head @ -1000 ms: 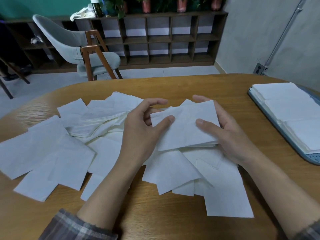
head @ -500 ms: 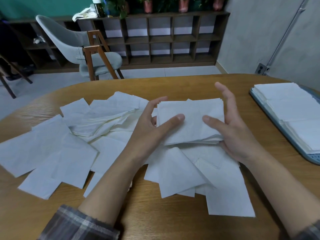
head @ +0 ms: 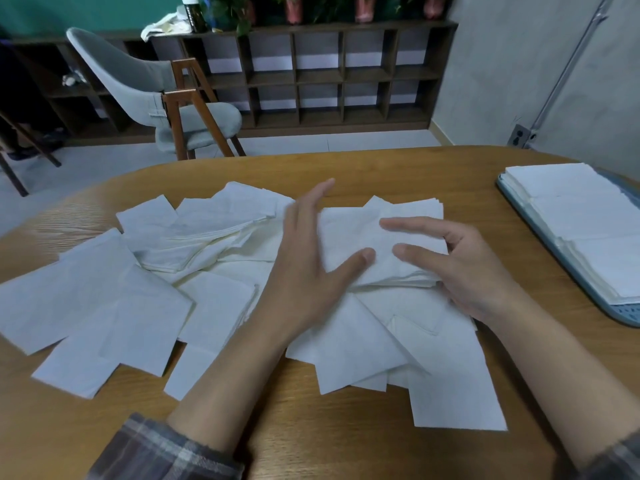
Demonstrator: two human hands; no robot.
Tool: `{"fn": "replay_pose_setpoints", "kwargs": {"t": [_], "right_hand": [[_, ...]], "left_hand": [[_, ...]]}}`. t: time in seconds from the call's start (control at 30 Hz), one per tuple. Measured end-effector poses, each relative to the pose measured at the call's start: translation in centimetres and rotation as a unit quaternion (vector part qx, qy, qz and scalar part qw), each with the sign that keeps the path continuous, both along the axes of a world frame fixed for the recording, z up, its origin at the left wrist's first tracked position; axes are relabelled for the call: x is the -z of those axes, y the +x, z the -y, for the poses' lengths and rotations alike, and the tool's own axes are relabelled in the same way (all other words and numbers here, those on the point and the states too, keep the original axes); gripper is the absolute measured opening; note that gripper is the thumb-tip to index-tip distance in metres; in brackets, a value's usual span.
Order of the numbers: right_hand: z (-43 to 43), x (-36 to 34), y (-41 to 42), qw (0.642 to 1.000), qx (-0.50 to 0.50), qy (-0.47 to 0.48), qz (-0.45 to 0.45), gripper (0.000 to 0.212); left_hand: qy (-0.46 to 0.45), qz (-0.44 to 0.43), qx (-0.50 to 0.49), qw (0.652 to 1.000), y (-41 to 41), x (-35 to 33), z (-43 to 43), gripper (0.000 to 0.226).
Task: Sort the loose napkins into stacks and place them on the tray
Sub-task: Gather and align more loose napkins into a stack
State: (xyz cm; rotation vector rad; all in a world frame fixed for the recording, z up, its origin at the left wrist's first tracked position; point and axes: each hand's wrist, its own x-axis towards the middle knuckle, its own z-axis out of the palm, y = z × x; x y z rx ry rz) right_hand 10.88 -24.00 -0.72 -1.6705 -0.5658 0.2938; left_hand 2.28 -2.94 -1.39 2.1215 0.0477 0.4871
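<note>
1. Left hand [head: 311, 268]: fingers straight, thumb atop one napkin stack [head: 349, 230] between both hands.
2. Right hand [head: 464, 271]: fingers half-curled over its right edge; grip unclear.
3. One tray [head: 623, 311], right of both hands, bears three stacks [head: 585, 216].

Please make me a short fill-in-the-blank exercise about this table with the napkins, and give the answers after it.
1. The light blue plastic tray with neat napkin stacks lies on the person's ____ side.
2. The left hand and the right hand both touch a small stack of white paper napkins that is not yet on the ____.
3. The loose white napkins lie scattered on an oval brown table made of ____.
Missing words: right; tray; wood.
</note>
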Motion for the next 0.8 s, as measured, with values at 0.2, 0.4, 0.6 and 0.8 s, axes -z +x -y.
{"fn": "replay_pose_setpoints", "kwargs": {"t": [0.2, 0.4, 0.6, 0.8], "right_hand": [[0.0, 0.4, 0.2, 0.997, 0.051, -0.002, 0.06, 0.032], [0.1, 0.6, 0.3, 0.998, 0.049, 0.0, 0.039, 0.03], [0.1, 0.6, 0.4, 0.998, 0.043, -0.005, 0.045, 0.029], [0.1, 0.8, 0.4, 0.998, 0.031, -0.001, 0.062, 0.025]], "left_hand": [[0.082, -0.005, 0.18, 0.98, -1.8, -1.3, 1.6, 0.037], [0.194, -0.137, 0.242, 0.941, -2.1, -1.0, 2.4, 0.059], [0.16, -0.125, 0.249, 0.947, -2.2, -0.9, 1.9, 0.025], [0.012, -0.05, 0.185, 0.981, -1.7, -1.1, 0.5, 0.008]]}}
